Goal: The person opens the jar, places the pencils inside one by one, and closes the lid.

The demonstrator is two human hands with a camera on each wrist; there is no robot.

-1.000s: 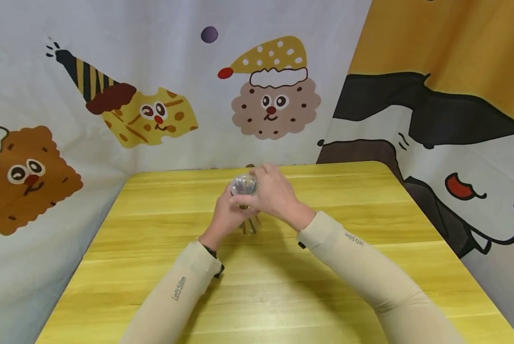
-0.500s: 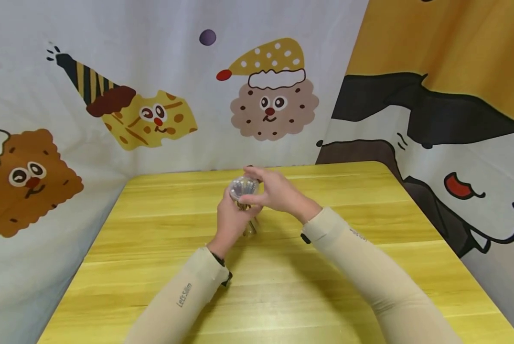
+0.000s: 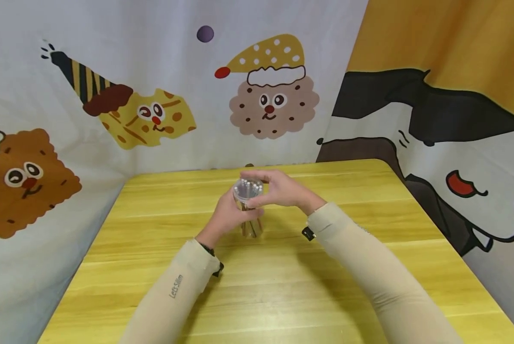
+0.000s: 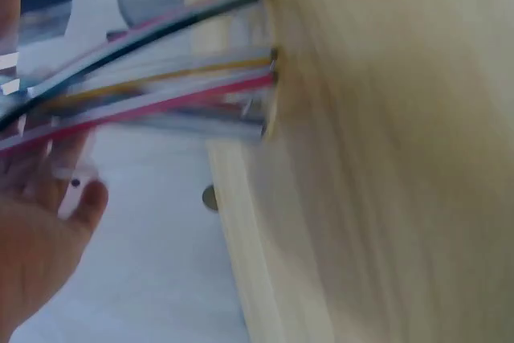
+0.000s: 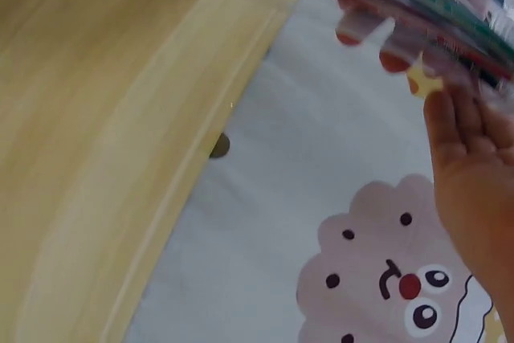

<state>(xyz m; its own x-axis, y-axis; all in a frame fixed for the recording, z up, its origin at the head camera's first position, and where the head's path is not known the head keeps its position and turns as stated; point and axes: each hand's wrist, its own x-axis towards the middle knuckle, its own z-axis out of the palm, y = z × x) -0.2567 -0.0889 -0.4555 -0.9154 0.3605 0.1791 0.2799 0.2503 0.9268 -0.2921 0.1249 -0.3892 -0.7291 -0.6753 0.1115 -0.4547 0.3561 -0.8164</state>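
Note:
A clear cylindrical container (image 3: 252, 228) holds several slim coloured pencils (image 5: 438, 7), and in the head view their white ends show at its round top. It stands roughly upright at the table's far middle; its base appears to be on or just above the tabletop. My left hand (image 3: 230, 213) grips the container's upper side. My right hand (image 3: 284, 191) clasps the round rim, thumb at the front and fingers behind. Whether a separate lid sits there cannot be told. In the left wrist view, a red pencil (image 4: 185, 102) and others slant, blurred, inside the clear wall.
The light wooden table (image 3: 257, 301) ends a little beyond the container. Behind it hangs a white curtain (image 3: 166, 57) with cartoon biscuits and cheese. A printed black, white and yellow panel (image 3: 381, 95) covers the right side.
The container has turned from a tilt to a more upright stance, and white pencil ends now show at its top. My right fingers have shifted slightly around the rim; both hands stay on it.

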